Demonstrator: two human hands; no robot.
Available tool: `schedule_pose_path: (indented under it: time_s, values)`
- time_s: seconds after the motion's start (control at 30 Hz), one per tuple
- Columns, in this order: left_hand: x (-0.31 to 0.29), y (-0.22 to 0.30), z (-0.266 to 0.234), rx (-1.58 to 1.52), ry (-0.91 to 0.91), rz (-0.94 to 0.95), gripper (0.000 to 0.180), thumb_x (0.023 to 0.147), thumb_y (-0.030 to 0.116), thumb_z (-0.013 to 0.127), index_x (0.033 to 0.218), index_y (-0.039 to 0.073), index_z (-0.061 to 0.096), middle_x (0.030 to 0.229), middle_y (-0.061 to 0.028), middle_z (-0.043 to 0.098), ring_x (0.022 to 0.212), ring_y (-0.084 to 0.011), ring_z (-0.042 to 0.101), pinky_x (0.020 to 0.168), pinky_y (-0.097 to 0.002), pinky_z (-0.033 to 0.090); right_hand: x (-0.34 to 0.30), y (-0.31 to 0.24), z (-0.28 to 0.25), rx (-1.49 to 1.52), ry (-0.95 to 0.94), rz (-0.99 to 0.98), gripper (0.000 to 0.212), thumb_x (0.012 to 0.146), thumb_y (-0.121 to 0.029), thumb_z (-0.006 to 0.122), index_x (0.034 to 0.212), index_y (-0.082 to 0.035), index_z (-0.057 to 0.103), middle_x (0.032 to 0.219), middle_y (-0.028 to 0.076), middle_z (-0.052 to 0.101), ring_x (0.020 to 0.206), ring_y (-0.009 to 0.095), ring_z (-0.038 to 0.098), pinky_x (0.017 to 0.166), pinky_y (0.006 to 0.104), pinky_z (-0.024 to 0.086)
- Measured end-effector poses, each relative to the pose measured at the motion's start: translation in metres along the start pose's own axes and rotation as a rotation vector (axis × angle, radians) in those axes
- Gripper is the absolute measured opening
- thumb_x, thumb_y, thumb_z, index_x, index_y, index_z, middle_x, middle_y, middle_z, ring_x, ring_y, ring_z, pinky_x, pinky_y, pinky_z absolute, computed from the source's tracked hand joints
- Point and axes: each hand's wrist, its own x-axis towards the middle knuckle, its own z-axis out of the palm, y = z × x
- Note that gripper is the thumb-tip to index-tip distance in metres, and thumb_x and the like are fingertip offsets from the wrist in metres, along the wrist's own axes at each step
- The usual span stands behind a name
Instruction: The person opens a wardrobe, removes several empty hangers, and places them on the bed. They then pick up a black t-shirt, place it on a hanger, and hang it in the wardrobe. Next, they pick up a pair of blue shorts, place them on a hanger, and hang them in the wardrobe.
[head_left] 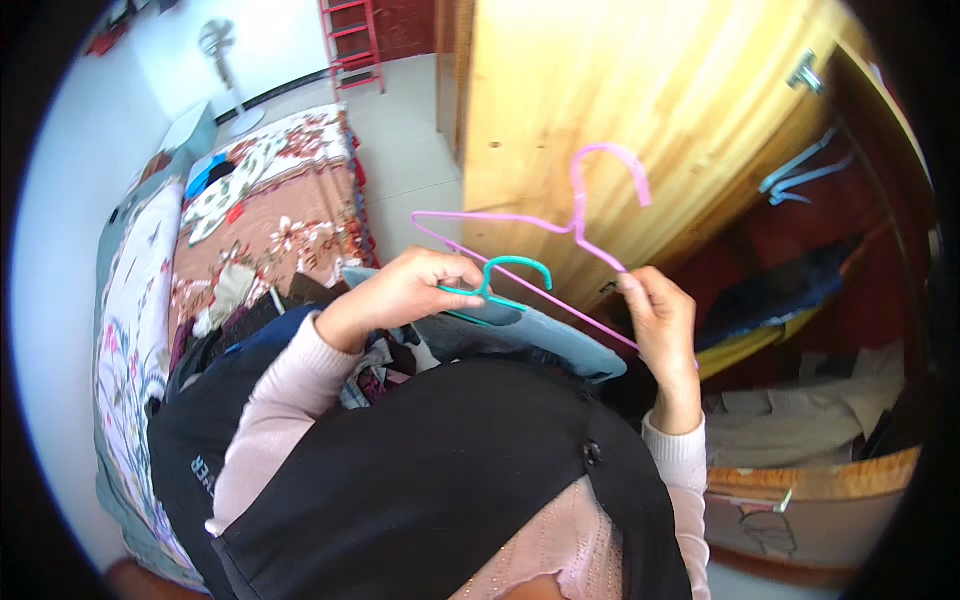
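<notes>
My left hand [415,285] pinches a green clothes hanger [520,262] just below its hook. A grey-blue garment [560,345], perhaps jeans, hangs from that hanger in front of my body; its lower part is hidden by my black top. My right hand [662,325] is closed on the right shoulder of a pink clothes hanger [577,205], which is bare. The pink hanger is raised with its hook up, and its left end reaches past my left hand, behind the green hook.
An open wooden wardrobe door [620,90] stands ahead. Inside the wardrobe at right are pale blue hangers [795,180], a dark blue garment [775,300] and folded beige clothes [790,425]. A bed [285,205] with piled clothes lies left; a fan [222,65] and red ladder [352,45] stand beyond.
</notes>
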Motion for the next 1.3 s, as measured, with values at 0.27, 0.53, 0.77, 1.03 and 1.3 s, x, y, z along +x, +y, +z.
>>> schedule_pose_path:
  time_s: [0.27, 0.53, 0.77, 1.03, 1.3]
  values:
    - [-0.051, -0.065, -0.106, -0.332, 0.420, -0.482, 0.015, 0.091, 0.027, 0.064, 0.093, 0.012, 0.069, 0.078, 0.0065, 0.063, 0.050, -0.0008, 0.039, 0.041, -0.0169, 0.026, 0.014, -0.012, 0.011, 0.274, 0.283, -0.052, 0.018, 0.098, -0.012, 0.058, 0.084, 0.000, 0.059, 0.075, -0.003, 0.054, 0.072, 0.005, 0.044, 0.066, 0.0191, 0.039]
    - [-0.161, -0.062, -0.269, -0.052, 1.561, -0.226, 0.013, 0.091, 0.024, 0.067, 0.093, 0.011, 0.071, 0.072, 0.0036, 0.060, 0.050, -0.0043, 0.041, 0.043, -0.0212, 0.028, 0.026, -0.047, 0.044, 0.509, 0.093, -0.090, 0.014, 0.098, -0.009, 0.056, 0.090, 0.001, 0.061, 0.081, -0.001, 0.057, 0.076, 0.005, 0.047, 0.070, 0.0201, 0.041]
    - [-0.167, -0.023, -0.334, 0.548, 2.289, 0.604, 0.017, 0.090, 0.017, 0.066, 0.092, 0.001, 0.070, 0.076, -0.0030, 0.067, 0.067, -0.0092, 0.054, 0.063, -0.0265, 0.044, 0.045, -0.085, 0.110, 0.758, -0.370, 0.029, 0.016, 0.100, -0.016, 0.056, 0.094, -0.002, 0.063, 0.070, -0.008, 0.047, 0.061, 0.001, 0.038, 0.056, 0.0172, 0.032]
    - [-0.180, -0.218, -0.314, 0.477, 1.638, -0.747, 0.066, 0.087, 0.024, 0.065, 0.142, -0.001, 0.039, 0.142, -0.0267, 0.043, 0.132, -0.0382, 0.042, 0.110, -0.0406, 0.032, 0.057, -0.081, 0.144, 0.770, -0.434, 0.023, 0.016, 0.099, -0.017, 0.057, 0.095, -0.002, 0.063, 0.068, -0.008, 0.045, 0.061, 0.001, 0.037, 0.054, 0.0180, 0.031]
    - [-0.017, -0.053, -0.044, 0.529, 1.586, 0.532, 0.038, 0.093, 0.003, 0.050, 0.131, 0.001, 0.050, 0.132, -0.0166, 0.050, 0.123, -0.0285, 0.047, 0.107, -0.0386, 0.034, 0.047, -0.056, 0.104, 0.385, -0.150, -0.256, 0.010, 0.088, -0.011, 0.070, 0.084, -0.003, 0.066, 0.072, 0.007, 0.061, 0.064, 0.013, 0.057, 0.058, 0.0261, 0.045]
